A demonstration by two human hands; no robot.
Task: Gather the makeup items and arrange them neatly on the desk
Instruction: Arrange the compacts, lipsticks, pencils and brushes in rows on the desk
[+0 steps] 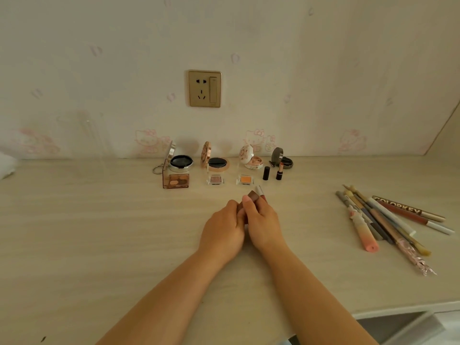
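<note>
My left hand (222, 229) and my right hand (261, 220) meet at the middle of the desk (99, 232), and together they grip a few small lip tubes (256, 194) whose brown and white ends stick out past my fingers. Along the wall stand several open compacts: a silver one (180, 163), a rose-gold one (216, 163), a white patterned one (251, 160) and a dark one (282, 156). In front of them lie an eyeshadow palette (176, 181), two small eyeshadow pans (215, 180) (245, 180), a black cap (266, 173) and an open lipstick (279, 171).
A loose bundle of pencils, brushes and lip glosses (388, 220) lies at the right of the desk. A wall socket (204, 88) sits above the compacts. The desk's front edge drops off at the lower right (398, 311). Something white shows at the far left edge (6, 165).
</note>
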